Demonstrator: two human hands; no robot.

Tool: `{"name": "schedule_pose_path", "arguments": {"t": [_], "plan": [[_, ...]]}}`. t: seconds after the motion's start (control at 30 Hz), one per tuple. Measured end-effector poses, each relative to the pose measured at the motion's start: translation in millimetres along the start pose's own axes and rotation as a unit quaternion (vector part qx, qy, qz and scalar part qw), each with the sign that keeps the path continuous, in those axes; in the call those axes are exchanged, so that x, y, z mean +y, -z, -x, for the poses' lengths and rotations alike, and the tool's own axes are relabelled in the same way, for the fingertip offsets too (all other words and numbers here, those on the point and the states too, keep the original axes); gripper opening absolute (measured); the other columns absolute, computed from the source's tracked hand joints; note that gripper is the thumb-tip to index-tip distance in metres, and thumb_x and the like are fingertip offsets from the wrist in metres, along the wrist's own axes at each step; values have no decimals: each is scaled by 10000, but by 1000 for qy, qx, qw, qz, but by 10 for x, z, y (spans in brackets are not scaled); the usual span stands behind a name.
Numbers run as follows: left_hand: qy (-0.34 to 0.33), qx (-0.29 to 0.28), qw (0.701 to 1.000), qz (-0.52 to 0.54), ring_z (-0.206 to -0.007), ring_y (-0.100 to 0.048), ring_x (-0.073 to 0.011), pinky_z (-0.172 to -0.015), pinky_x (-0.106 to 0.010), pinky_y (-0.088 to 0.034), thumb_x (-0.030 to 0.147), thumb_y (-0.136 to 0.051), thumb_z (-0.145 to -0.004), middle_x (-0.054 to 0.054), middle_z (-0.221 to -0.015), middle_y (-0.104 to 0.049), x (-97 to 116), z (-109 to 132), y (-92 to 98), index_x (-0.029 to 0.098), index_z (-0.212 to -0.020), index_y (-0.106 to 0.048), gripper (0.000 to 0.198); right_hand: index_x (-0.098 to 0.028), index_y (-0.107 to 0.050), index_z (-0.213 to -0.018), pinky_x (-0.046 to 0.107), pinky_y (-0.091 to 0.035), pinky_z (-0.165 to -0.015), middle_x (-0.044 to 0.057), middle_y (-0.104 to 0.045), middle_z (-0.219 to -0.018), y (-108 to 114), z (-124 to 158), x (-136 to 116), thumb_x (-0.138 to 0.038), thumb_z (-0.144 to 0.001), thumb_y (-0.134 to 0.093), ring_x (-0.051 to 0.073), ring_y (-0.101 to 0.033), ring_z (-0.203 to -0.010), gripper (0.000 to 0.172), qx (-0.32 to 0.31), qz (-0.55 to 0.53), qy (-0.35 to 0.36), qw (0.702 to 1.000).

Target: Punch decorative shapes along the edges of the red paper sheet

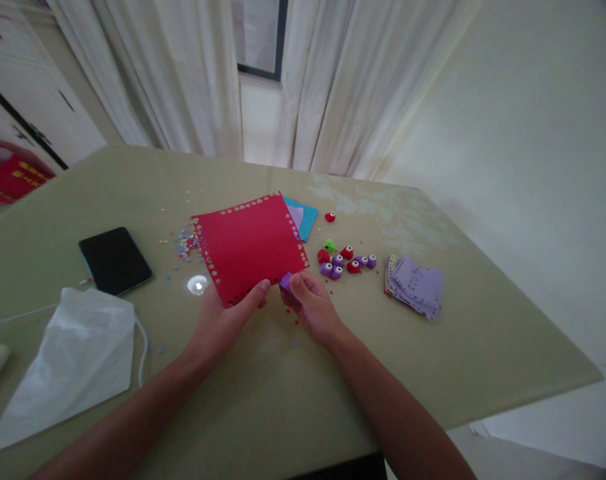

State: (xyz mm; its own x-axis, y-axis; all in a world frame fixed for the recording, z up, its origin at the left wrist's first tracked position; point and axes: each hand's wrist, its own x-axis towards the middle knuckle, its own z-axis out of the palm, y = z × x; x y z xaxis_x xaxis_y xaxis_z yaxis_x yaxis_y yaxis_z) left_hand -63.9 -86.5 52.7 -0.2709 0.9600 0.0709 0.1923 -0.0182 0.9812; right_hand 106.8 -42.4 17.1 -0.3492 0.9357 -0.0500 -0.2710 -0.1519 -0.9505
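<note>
A red sheet of paper [253, 247] with small shapes punched along its edges is held up off the table. My left hand [227, 310] grips its near left part, thumb on top. In my right hand [313, 300] is a purple paper punch [285, 282], pinched between thumb and fingers at the sheet's near edge. Whether its jaws are pressed together is hidden. To the right sits a cluster of small paper punches [337, 261], purple, red and green. One more red punch [331, 217] lies farther back.
Blue paper [309, 220] lies behind the red sheet. A stack of punched purple paper [417, 287] is at right. Left are a dark phone or tablet [115, 260], a white bag [77, 353] with a cord, and confetti [187, 243]. Curtains [193, 80] hang beyond the table [433, 373].
</note>
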Motion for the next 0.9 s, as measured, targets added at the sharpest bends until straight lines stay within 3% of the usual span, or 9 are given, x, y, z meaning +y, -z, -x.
{"name": "schedule_pose_path", "arguments": {"t": [0.3,0.57,0.9], "plan": [[5,3,1000,11,-619,-718,-234,-582,-312,-587,508,-825,-805,-42,-675,-748,11,-13,-16,214,-756,-737,311,-216,-599,-631,301,-221,-540,-50,-453,-573,-73,4,-91,-771,-702,-889,116,-315,-543,630,18,-47,-19,999],[-3,-14,1000,14,-586,-683,-220,-533,-299,-537,493,-827,-805,-50,-656,-739,-54,-14,-27,227,-696,-743,299,-204,-625,-631,299,-224,-525,-30,-495,-549,-70,1,-74,-820,-743,-821,115,-349,-521,657,24,-16,-24,999],[-3,-23,1000,5,-555,-661,-199,-524,-283,-513,506,-822,-806,-36,-631,-734,-26,12,-44,213,-701,-755,318,-212,-585,-616,291,-256,-544,-47,-477,-553,-175,32,-95,-769,-665,-906,110,-378,-530,645,52,-72,-33,996]]}}
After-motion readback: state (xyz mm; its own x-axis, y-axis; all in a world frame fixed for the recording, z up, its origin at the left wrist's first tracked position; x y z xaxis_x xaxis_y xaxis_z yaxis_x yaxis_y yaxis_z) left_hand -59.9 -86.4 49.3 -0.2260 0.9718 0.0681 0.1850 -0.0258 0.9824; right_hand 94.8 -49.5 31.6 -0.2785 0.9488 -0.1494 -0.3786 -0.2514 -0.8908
